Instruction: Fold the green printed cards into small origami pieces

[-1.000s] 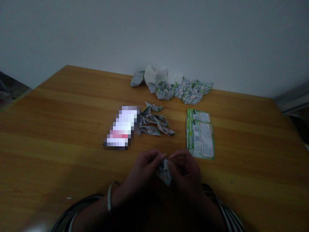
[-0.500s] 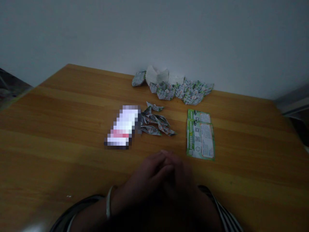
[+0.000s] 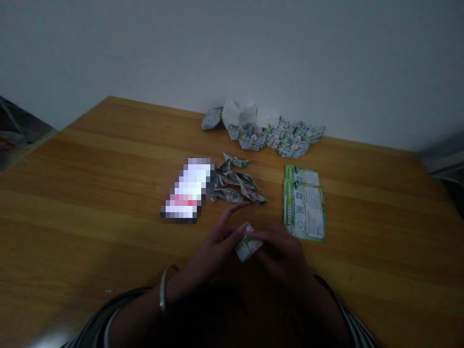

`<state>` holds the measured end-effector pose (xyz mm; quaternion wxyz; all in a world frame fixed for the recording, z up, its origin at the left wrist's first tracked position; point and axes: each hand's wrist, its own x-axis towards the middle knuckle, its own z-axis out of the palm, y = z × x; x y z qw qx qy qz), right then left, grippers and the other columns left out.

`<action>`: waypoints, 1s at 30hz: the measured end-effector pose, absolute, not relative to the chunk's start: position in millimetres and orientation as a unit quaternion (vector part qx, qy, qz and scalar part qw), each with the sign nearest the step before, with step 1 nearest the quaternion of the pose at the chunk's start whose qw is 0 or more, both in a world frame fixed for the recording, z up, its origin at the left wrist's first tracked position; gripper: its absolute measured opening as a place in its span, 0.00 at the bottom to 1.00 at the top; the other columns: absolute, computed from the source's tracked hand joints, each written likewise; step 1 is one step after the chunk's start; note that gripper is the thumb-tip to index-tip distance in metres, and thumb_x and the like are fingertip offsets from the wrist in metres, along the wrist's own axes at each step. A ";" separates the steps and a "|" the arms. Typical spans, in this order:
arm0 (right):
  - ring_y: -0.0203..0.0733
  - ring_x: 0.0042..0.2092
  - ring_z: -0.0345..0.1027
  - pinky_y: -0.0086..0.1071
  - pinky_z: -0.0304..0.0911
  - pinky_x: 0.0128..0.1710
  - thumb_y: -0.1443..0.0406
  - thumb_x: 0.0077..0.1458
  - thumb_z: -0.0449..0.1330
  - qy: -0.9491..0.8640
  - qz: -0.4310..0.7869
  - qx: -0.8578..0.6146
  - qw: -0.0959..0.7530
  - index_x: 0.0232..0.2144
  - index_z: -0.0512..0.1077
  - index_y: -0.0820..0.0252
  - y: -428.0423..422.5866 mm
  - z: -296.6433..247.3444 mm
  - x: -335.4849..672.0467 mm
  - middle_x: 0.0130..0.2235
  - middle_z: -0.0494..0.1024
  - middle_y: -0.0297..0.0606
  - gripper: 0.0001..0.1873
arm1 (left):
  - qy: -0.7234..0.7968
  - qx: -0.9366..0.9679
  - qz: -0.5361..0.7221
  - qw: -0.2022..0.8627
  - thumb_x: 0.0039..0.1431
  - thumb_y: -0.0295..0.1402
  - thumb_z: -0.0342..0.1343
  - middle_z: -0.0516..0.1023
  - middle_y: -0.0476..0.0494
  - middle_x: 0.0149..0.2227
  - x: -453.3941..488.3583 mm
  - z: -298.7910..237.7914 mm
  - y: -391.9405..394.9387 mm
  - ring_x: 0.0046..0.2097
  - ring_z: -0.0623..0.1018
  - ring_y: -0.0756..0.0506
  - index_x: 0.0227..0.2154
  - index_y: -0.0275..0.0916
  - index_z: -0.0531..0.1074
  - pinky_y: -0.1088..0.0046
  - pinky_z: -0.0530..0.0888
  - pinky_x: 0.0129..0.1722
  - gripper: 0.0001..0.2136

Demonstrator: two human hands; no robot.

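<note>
Between my two hands is a small folded piece of printed paper [image 3: 248, 247], white with green and orange marks. My left hand [image 3: 219, 241] pinches its left side with the thumb on top, the index finger stretched out beyond it. My right hand [image 3: 284, 251] grips the paper from the right, fingertips at its upper edge. Just past my hands lie several narrow folded paper pieces [image 3: 237, 181]. To the right are flat green-and-white printed leaflets [image 3: 304, 210], overlapping one another.
A lit phone [image 3: 188, 188], its screen blurred out, lies left of the folded pieces. Against the wall [image 3: 232, 48] at the back stand interlocked folded-paper clusters [image 3: 293, 137] and white paper pieces [image 3: 239, 113]. Everything rests on a wooden table [image 3: 90, 169].
My hands were clasped close together with the paper hidden. Now they have parted slightly, the folded paper shows between them, and my left index finger has stretched out.
</note>
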<state>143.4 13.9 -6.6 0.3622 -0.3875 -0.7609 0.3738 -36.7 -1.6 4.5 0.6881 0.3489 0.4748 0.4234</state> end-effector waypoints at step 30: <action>0.39 0.29 0.73 0.30 0.69 0.29 0.65 0.47 0.68 -0.488 0.454 -0.556 0.497 0.23 0.78 0.57 2.0 -2.6 127.2 0.26 0.79 0.35 0.04 | 0.607 0.388 0.453 0.526 0.52 0.34 0.64 0.84 0.45 0.28 -27.4 15.9 -7.8 0.31 0.81 0.46 0.25 0.37 0.79 0.74 0.77 0.32 0.06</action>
